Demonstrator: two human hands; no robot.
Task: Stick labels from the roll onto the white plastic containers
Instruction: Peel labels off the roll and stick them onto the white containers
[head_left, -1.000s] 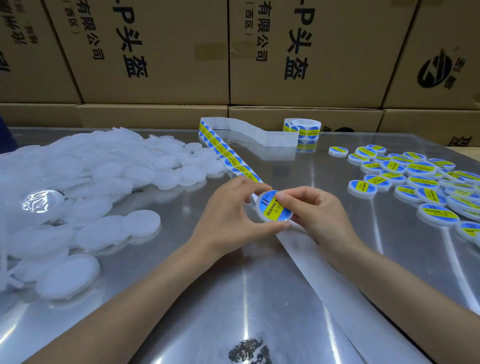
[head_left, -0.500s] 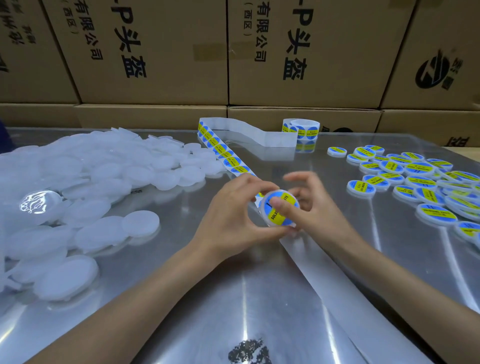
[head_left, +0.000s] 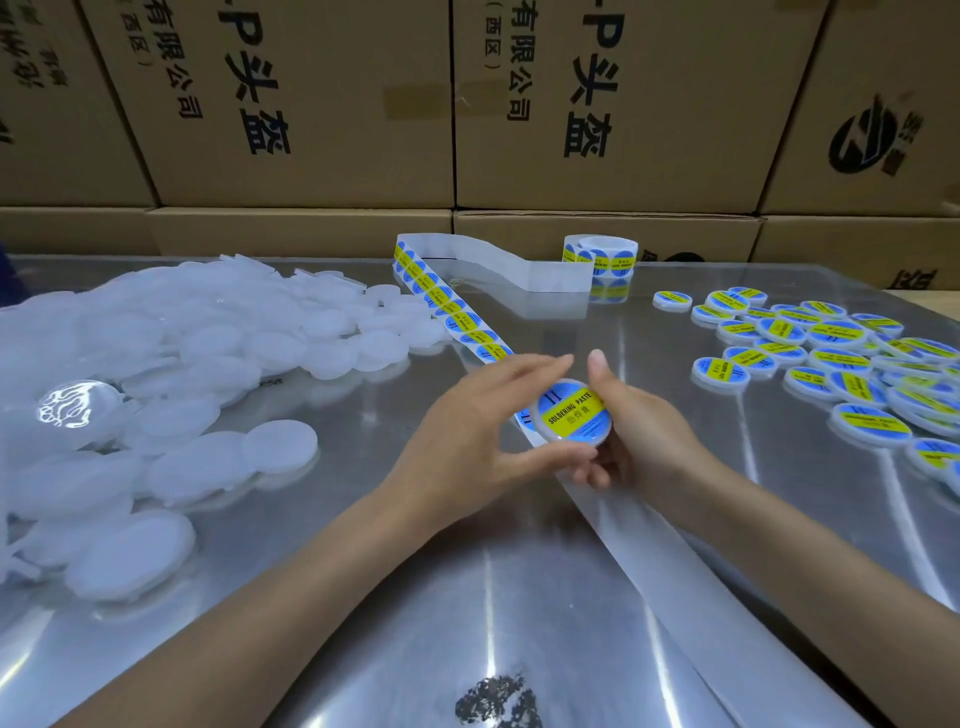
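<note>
On the reflective table (head_left: 467, 597), backed by stacked cartons (head_left: 311, 104), my left hand (head_left: 467, 436) and right hand (head_left: 639, 431) both grip the labelled container (head_left: 571, 418) above mid-table; I should rub the label's edges flat before releasing.

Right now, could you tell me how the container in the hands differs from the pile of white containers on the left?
The held container carries a blue and yellow label reading SOLDERING PASTE; the white pile is bare. The held container is gripped off the table between the left hand and right hand, tilted toward the camera; the white pile lies heaped on the metal table. Both are round, flat, white plastic.
</note>
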